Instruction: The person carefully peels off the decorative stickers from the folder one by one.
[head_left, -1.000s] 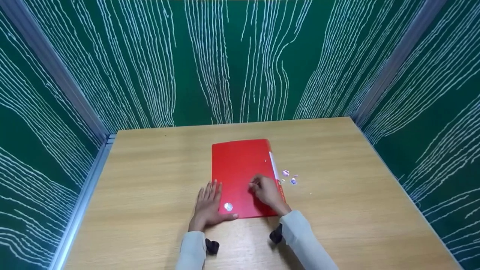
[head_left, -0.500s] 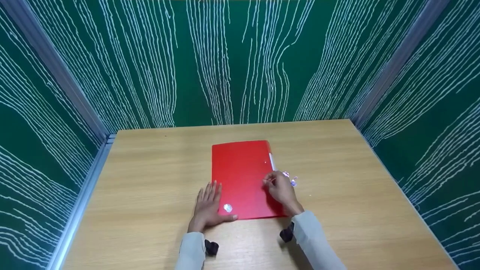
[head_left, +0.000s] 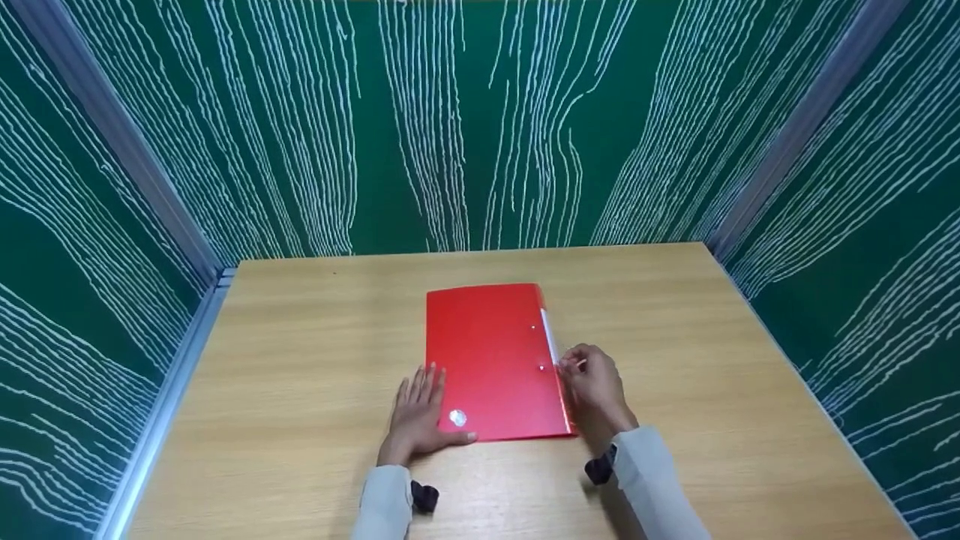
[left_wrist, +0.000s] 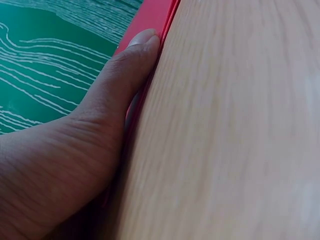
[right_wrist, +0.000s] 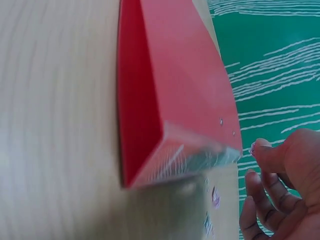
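A red file folder [head_left: 484, 360] lies on the table, a round silver sticker [head_left: 457, 417] near its lower left corner. My left hand [head_left: 416, 421] rests flat along the folder's left side, its thumb over the bottom edge, as the left wrist view also shows. Just past the folder's spine [head_left: 550, 337], my right hand [head_left: 596, 381] pinches a small shiny pink piece [right_wrist: 253, 149] at the thumb tip; its other fingers curl loosely. Small shiny pieces [right_wrist: 215, 197] lie on the table beside the spine in the right wrist view; the right hand hides them in the head view.
The wooden table [head_left: 300, 337] runs back to green walls [head_left: 495, 127] with wavy white lines. Metal posts [head_left: 810, 127] stand at the back corners. Two small metal studs [head_left: 541, 367] sit near the folder's right side.
My right hand has moved right, from over the folder to beyond its spine, and now covers the shiny pieces there. The left hand has stayed in place.
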